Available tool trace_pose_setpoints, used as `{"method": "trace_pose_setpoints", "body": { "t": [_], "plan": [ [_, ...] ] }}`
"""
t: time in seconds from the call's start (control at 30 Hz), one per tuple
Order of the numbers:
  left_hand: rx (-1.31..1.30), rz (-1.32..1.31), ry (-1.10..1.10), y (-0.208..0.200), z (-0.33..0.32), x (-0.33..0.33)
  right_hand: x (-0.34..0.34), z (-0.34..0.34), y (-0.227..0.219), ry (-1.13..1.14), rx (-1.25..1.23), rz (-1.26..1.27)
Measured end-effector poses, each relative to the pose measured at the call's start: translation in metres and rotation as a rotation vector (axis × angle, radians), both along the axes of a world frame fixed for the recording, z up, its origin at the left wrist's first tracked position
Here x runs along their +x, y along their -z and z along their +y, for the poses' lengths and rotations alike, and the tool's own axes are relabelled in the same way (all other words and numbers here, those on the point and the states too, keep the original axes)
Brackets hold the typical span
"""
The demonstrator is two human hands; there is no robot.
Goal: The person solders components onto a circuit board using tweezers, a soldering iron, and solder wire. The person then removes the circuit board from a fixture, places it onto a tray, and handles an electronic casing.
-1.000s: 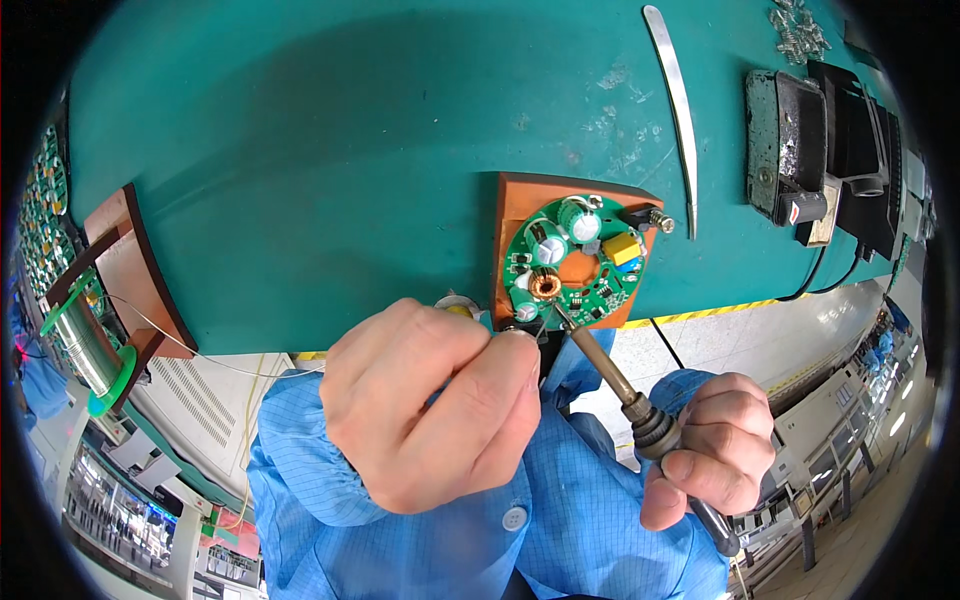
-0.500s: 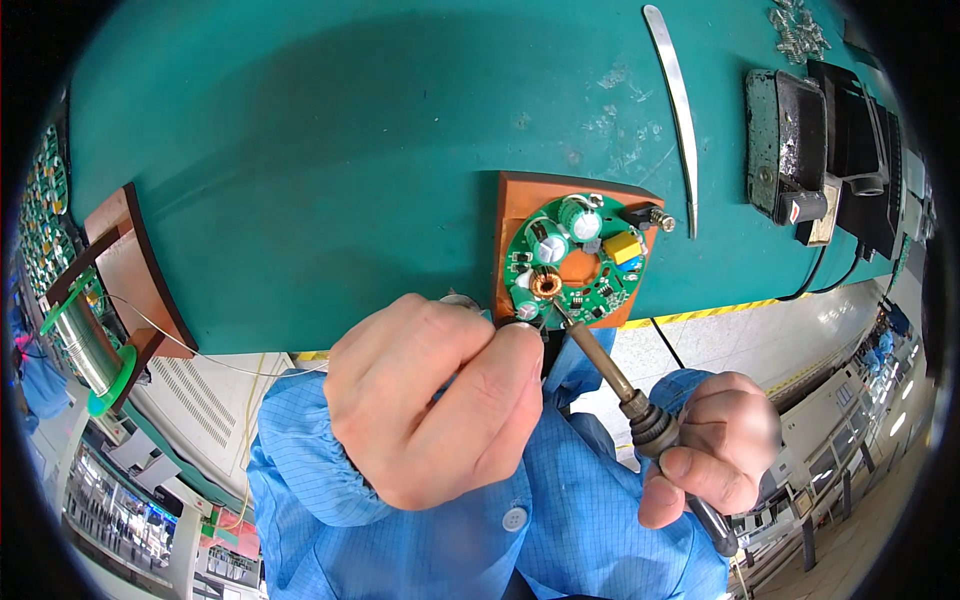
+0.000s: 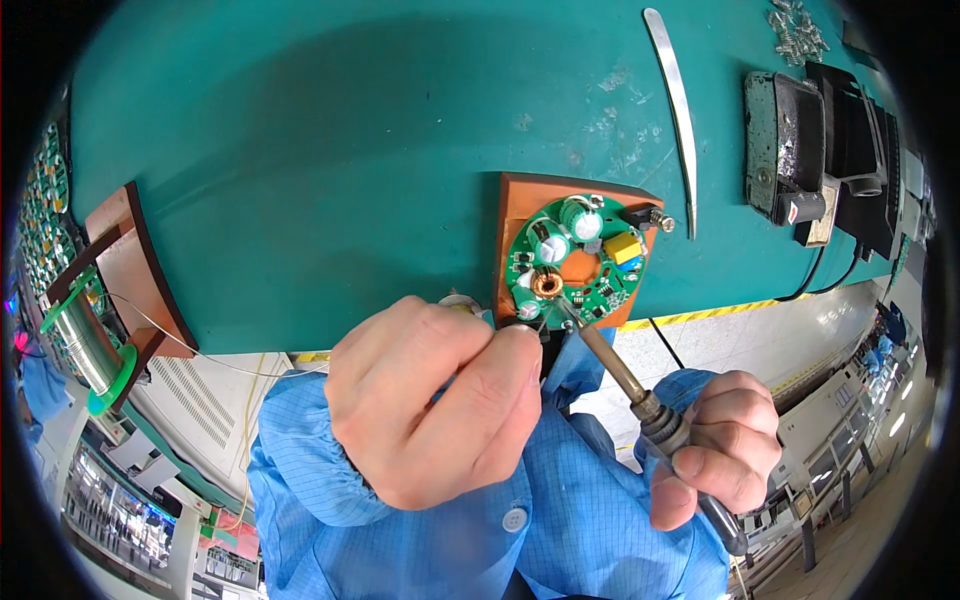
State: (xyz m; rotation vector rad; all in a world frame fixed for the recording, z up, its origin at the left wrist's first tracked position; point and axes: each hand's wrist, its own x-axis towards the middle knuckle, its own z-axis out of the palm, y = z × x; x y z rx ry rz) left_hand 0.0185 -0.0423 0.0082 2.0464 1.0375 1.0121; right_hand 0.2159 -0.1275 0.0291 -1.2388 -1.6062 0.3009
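Observation:
A round green circuit board [image 3: 621, 285] with capacitors, a copper-wound coil [image 3: 547, 284] and a yellow block part [image 3: 622, 247] sits on a brown holder [image 3: 508, 215] near the front edge of the mat. My right hand [image 3: 725, 450] grips a soldering iron [image 3: 612, 362], its tip at the board's near edge, just right of the coil. My left hand [image 3: 435, 400] is closed in a pinch at the near left of the board. Solder wire [image 3: 225, 362] runs from the spool to this hand, and a thin strand shows by the fingertips, which are partly hidden.
At left, a solder spool [image 3: 85, 345] stands on a brown stand [image 3: 150, 280]. Tweezers [image 3: 673, 110] lie on the green mat [image 3: 330, 150] beyond the board. At right are a black iron stand [image 3: 860, 150] with a metal tray [image 3: 775, 140], and small metal parts [image 3: 797, 35].
My right hand and the soldering iron have shifted slightly right, and the tip sits a little further right on the board. My left hand has barely moved.

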Motion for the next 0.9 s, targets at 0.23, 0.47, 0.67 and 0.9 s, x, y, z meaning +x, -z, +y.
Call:
{"method": "trace_pose_setpoints", "body": {
  "t": [0.23,0.47,0.67,0.9],
  "plan": [
    [-0.006,-0.017,0.001,0.0016,0.0008,0.0017,0.0003,0.0009,-0.0002,-0.021,-0.010,-0.007],
    [0.013,-0.037,-0.014,0.0048,-0.0009,0.0026,-0.0018,0.0023,0.0000,-0.022,-0.036,-0.013],
    [-0.005,-0.048,-0.029,0.0037,-0.0034,0.0040,0.0010,0.0042,-0.0069,-0.069,-0.076,-0.047],
    [-0.010,-0.037,-0.080,-0.0026,-0.0027,0.0075,0.0049,-0.0008,-0.0018,-0.053,0.000,-0.017]
  ]
}}
